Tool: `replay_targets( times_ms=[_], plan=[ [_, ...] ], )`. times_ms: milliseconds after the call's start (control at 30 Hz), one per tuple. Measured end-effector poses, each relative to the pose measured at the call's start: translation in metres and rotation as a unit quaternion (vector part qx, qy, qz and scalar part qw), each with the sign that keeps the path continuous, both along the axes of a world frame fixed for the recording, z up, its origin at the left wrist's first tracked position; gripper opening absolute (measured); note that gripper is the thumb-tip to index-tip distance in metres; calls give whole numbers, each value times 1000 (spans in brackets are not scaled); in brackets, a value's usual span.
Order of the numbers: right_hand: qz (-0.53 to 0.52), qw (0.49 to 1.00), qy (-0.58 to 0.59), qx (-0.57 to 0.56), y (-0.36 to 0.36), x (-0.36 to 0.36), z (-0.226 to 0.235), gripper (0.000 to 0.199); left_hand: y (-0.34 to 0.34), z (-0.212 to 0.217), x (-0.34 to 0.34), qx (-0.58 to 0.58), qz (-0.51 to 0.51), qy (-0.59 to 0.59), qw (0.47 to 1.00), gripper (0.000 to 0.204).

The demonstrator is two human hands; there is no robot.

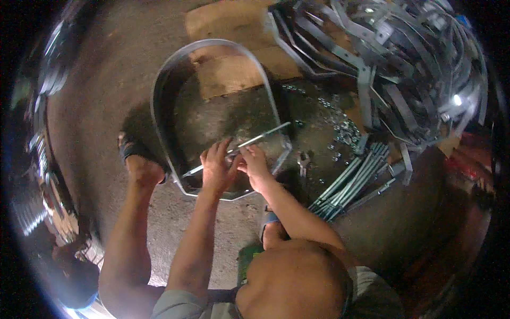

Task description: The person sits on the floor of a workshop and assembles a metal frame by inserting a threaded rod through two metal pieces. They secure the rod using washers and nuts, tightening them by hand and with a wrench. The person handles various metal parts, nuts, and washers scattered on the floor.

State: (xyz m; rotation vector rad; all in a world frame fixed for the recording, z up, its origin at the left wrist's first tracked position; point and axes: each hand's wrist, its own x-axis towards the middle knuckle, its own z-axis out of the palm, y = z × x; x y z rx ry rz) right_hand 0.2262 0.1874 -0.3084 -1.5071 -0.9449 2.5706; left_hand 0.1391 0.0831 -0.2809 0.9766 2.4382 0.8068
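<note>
A large metal band [261,65], bent into a rounded loop with an angled near end, is in front of me. A thin metal rod [268,133] slants across the loop, its right end higher in the picture. My left hand [217,164] has its fingers curled over the middle of the rod. Close beside it, my right hand [255,164] pinches the rod, fingertips almost touching the left hand. Any small part between the fingers is too blurred to make out.
A spanner [303,162] lies right of the loop, near scattered nuts [345,133]. Further right is a bundle of metal rods [353,183]. Bent metal brackets [393,74] form a big heap at the far right. Cardboard [228,69] lies beyond, partly under the loop.
</note>
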Motion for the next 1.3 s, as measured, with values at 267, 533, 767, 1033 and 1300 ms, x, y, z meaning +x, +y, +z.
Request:
replay_targets(
  times_ms=[267,533,767,1033,1300],
  plan=[
    [-35,991,-44,120,22,58,30,22,58,-9,0,-11,-79,-48,996,64],
    [46,857,-165,486,77,95,18,55,114,3,17,-30,-25,-61,997,21],
    [226,777,-180,559,102,53,19,62,90,5,18,-49,-24,-28,998,17],
    [269,787,-141,537,104,63,8,55,83,-13,24,-42,-21,-21,999,16],
    [281,764,-167,556,88,88,-4,49,81,-24,22,-28,-27,-20,999,19]
  ],
)
